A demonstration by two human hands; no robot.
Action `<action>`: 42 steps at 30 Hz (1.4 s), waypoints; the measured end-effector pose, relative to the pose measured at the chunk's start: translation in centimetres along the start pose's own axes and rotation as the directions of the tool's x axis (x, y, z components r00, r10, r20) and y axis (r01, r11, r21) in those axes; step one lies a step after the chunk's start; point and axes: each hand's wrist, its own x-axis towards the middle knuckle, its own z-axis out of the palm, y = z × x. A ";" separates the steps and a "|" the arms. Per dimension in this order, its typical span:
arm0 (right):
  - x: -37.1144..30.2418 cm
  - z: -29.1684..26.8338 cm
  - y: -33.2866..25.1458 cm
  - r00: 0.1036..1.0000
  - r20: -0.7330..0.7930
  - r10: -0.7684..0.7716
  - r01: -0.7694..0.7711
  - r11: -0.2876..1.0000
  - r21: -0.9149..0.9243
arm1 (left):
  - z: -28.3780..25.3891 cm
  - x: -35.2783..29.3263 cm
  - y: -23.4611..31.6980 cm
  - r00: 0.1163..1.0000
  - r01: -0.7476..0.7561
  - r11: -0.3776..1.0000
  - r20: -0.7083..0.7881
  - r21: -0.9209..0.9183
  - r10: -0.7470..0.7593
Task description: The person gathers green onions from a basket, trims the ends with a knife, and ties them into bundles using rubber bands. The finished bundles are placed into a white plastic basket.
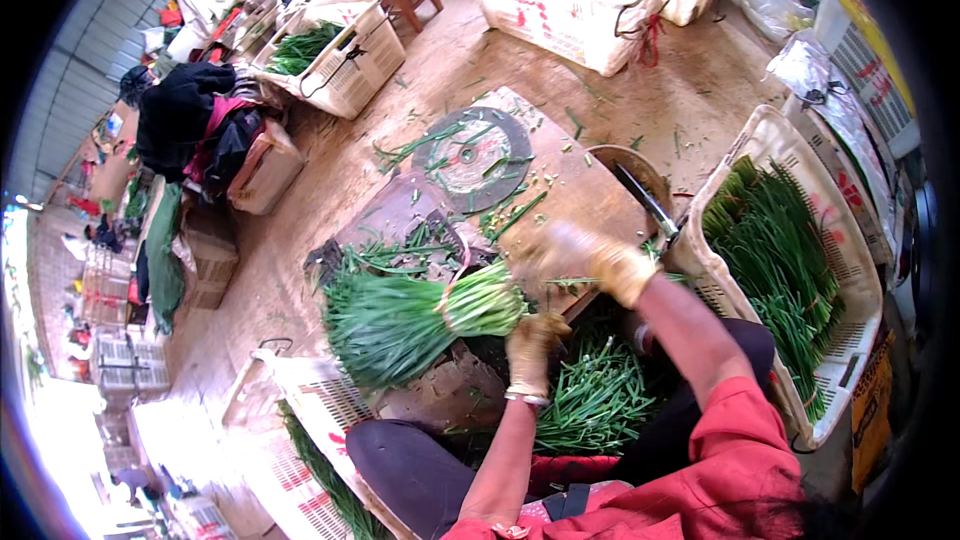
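A large bundle of chives (425, 315), dark leaves to the left and pale stems to the right, lies on a worn board in front of me. A thin reddish band goes around its stems. My left hand (533, 352), in a yellowish glove, is closed at the lower edge of the stem ends. My right hand (590, 258), gloved alike, is smeared by motion over the wooden board (590, 195), right of the stems. Its fingers and anything in them cannot be made out. Loose chives (598, 395) lie heaped between my legs.
A white crate (850, 365) of chives stands at right, beside a round container (640, 168) with a knife-like blade. A round dark disc (472, 160) with scraps lies on the board. Another crate (315, 420) is at lower left; more crates (560, 5) stand beyond.
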 end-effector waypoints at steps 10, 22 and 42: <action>-6.2 -11.9 16.8 0.596 -0.720 0.355 -0.734 0.604 -0.310 | -0.7 -3.0 16.6 0.774 -0.329 -0.250 0.412 0.911 0.481; -8.3 -7.1 6.3 0.307 -0.935 -0.175 -0.522 0.791 -0.320 | -2.6 6.6 8.6 0.858 -0.207 -0.633 0.449 0.746 0.249; -14.3 10.3 4.1 0.430 -0.883 -0.187 -0.087 0.965 -0.247 | 4.7 7.7 13.3 0.970 -0.111 -0.608 0.219 0.786 0.106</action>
